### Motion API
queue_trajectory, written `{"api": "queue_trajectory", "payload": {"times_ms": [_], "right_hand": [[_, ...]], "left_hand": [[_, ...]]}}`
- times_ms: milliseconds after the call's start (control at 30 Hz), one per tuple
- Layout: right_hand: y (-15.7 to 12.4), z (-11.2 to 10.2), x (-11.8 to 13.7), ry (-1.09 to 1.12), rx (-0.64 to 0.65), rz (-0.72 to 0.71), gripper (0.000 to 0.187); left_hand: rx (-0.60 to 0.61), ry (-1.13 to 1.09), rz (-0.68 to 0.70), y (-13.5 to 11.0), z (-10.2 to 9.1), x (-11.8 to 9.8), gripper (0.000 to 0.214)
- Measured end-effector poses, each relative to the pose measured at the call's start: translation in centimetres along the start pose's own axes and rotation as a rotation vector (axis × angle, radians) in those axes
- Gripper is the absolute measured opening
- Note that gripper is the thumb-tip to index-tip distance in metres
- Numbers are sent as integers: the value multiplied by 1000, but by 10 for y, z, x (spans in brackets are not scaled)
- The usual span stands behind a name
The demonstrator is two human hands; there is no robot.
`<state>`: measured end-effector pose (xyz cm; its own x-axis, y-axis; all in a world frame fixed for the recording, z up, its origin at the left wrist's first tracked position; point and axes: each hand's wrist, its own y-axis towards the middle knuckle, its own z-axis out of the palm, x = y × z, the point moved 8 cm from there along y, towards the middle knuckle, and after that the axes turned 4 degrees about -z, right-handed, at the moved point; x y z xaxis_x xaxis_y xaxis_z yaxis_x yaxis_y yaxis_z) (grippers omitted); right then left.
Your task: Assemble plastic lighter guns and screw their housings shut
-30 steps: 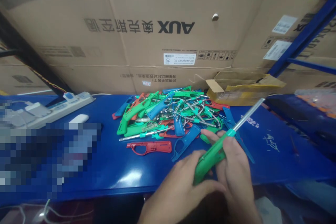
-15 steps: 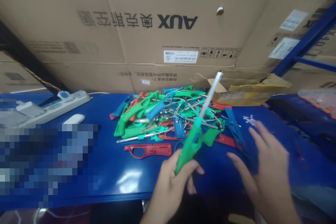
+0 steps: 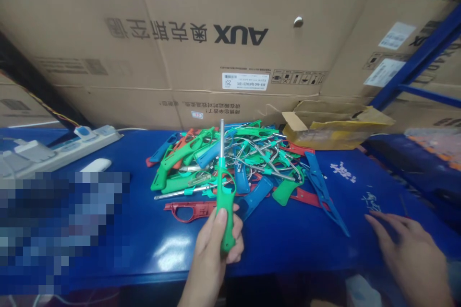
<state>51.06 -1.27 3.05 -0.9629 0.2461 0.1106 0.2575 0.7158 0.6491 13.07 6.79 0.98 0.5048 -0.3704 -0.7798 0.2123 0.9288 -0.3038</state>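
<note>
My left hand [image 3: 216,240] is wrapped round the green handle of a gas lighter [image 3: 226,201], whose metal tube points up and away. Behind it lies a heap of lighter parts [image 3: 252,153]: green, blue and red handle shells, metal tubes and thin wires. On the right, my right hand [image 3: 414,254] rests low over the table, thumb and index tips close together beside a scatter of small metallic pieces [image 3: 374,201]. Whatever may be between those fingertips is too small to make out. A red handle shell [image 3: 192,211] lies just left of my left hand.
Small whitish parts [image 3: 342,171] lie on the blue table [image 3: 288,249] right of the heap. An opened cardboard box [image 3: 334,129] stands behind. On the left are a power strip [image 3: 72,151] and a white object [image 3: 96,165]. Large cartons [image 3: 173,67] form the back wall.
My left hand has shifted left with the lighter, which now stands more upright. My right hand has moved right and down to the small metallic pieces, its spread fingers drawn together.
</note>
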Motion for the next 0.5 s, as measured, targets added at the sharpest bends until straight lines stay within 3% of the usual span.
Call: {"api": "queue_trajectory", "payload": {"times_ms": [133, 300, 400, 500], "right_hand": [[5, 6, -10, -38, 81, -23, 55], [19, 15, -18, 20, 183, 88, 47], [26, 11, -1, 56, 193, 82, 43], [21, -5, 33, 98, 137, 124, 39]], "left_hand": [[-11, 31, 22, -2, 0, -2, 44], [18, 30, 13, -1, 0, -3, 42], [18, -9, -53, 0, 0, -2, 41], [29, -92, -81, 0, 1, -5, 39]]}}
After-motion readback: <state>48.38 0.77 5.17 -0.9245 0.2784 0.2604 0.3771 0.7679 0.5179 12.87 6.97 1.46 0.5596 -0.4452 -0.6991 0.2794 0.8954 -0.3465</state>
